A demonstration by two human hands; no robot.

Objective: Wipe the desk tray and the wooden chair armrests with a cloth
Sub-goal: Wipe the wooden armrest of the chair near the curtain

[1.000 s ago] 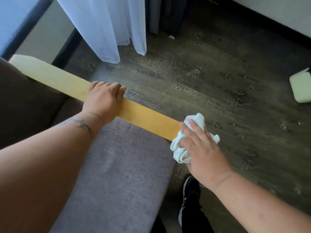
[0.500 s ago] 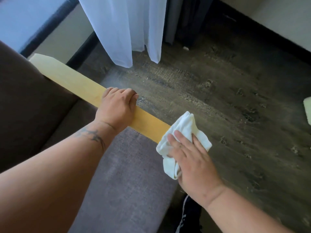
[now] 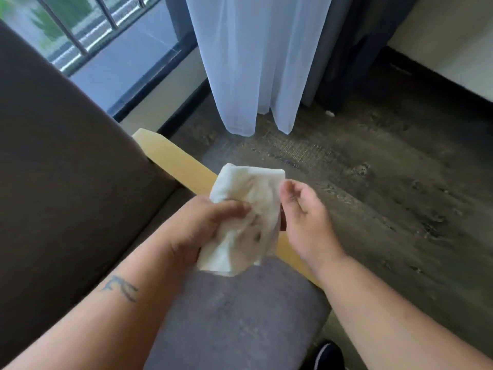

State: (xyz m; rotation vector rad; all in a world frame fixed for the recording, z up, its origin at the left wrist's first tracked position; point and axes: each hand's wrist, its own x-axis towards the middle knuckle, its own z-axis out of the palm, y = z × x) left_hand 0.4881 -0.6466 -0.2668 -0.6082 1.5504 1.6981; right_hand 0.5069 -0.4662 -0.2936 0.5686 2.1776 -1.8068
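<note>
Cloth point(image 3: 246, 217) sits up off the chair, white and crumpled, held over the wooden armrest point(image 3: 176, 161) and the front edge of the grey seat cushion point(image 3: 234, 316). I see my left hand point(image 3: 202, 225) clamped on its left side, thumb pressed across the fabric and fingers wrapped behind it. My right hand point(image 3: 304, 220) is just beside the cloth's right edge with the fingers curled loosely inward; the fingertips look close to the fabric, but I cannot tell whether they are pinching it or only touching it. The armrest runs diagonally from the dark brown backrest point(image 3: 66, 156) toward the lower right, its middle hidden behind the cloth and both hands, with a short stretch showing below my right wrist. A sheer white curtain point(image 3: 253, 62) hangs down to the dark wood-look floor point(image 3: 386, 169) beyond the chair. A dark shoe point(image 3: 326, 355) shows at the bottom edge.
</note>
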